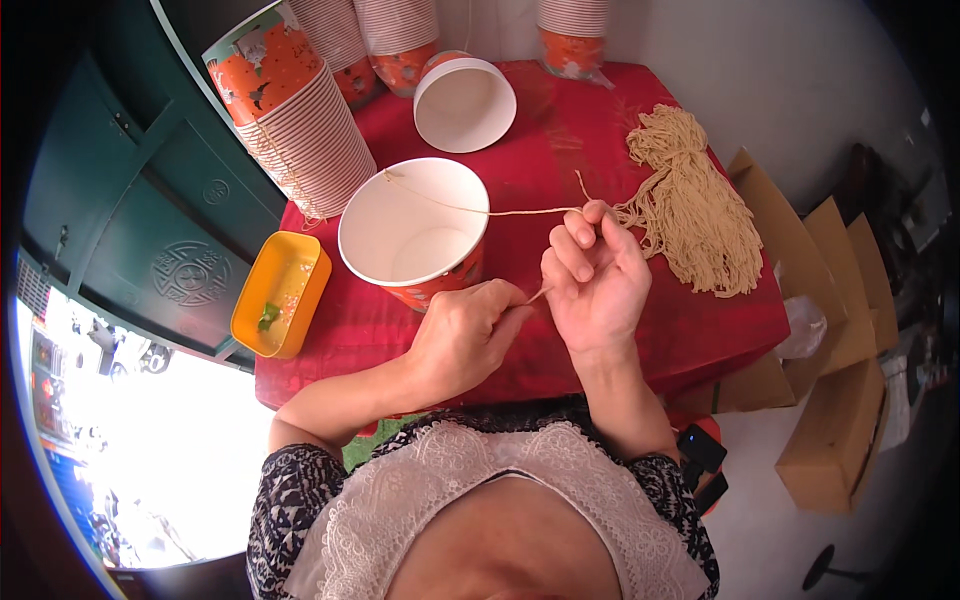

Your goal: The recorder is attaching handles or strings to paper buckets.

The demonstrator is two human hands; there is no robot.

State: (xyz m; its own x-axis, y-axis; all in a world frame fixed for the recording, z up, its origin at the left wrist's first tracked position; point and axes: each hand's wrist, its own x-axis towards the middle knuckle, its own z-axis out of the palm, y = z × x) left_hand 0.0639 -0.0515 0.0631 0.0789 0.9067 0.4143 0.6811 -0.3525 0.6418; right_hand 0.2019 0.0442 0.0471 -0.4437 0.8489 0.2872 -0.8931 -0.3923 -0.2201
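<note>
A large paper bucket (pixel 412 225), white inside with an orange printed outside, stands in front of me. From its far rim a thin beige cord (pixel 520 212) runs to the right. My right hand (pixel 597 275), palm turned up, pinches that cord between thumb and fingertips. Close by on the left, my left hand (pixel 465 335) is closed, with a short bit of cord showing at its fingertips beside my right palm. It sits just in front of the bucket. A thick bundle of beige cords (pixel 700 225) lies spread to the right of my right hand.
A red cloth (pixel 540 330) covers the table. Tall nested buckets (pixel 310 140) lean at the left, with more stacks behind. Another bucket (pixel 465 105) lies tipped over at the back. A yellow tub (pixel 283 295) stands on the left; cardboard boxes (pixel 830 430) are beyond the right edge.
</note>
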